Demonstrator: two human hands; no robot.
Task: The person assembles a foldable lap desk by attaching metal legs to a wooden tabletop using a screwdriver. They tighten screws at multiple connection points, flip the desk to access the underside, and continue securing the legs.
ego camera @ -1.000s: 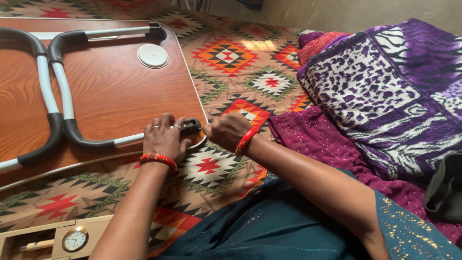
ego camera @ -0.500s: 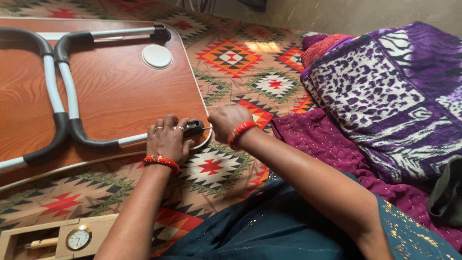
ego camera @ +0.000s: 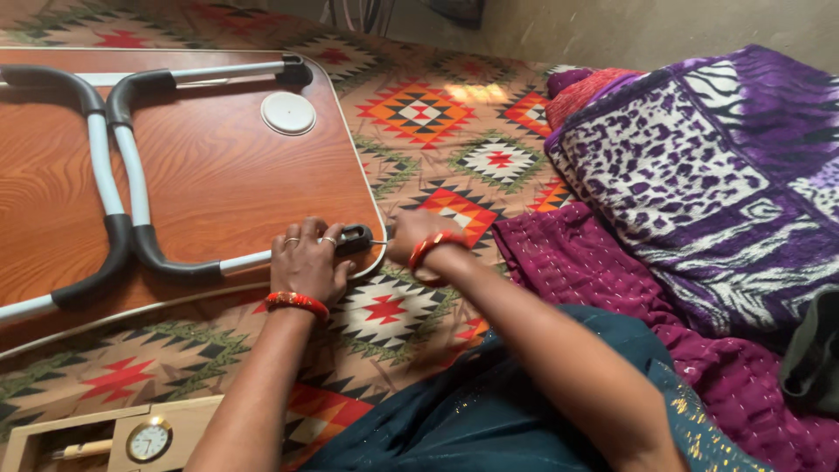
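At the near corner of the upturned folding table (ego camera: 218, 175), the left hand (ego camera: 306, 262) presses curled fingers on the black leg bracket (ego camera: 354, 238) while the right hand (ego camera: 419, 245) pinches a thin tool, seemingly driving a screw; steady alignment comes next.

The thin tool in the right hand (ego camera: 418, 246) is too small to identify; the tabletop (ego camera: 218, 175) runs off the left edge.

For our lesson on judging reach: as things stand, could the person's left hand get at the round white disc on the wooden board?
Probably yes. The left hand rests at the board's near edge by the black bracket. Between it and the white disc lies bare wooden board, and the grey-and-white folded legs sit off to one side.
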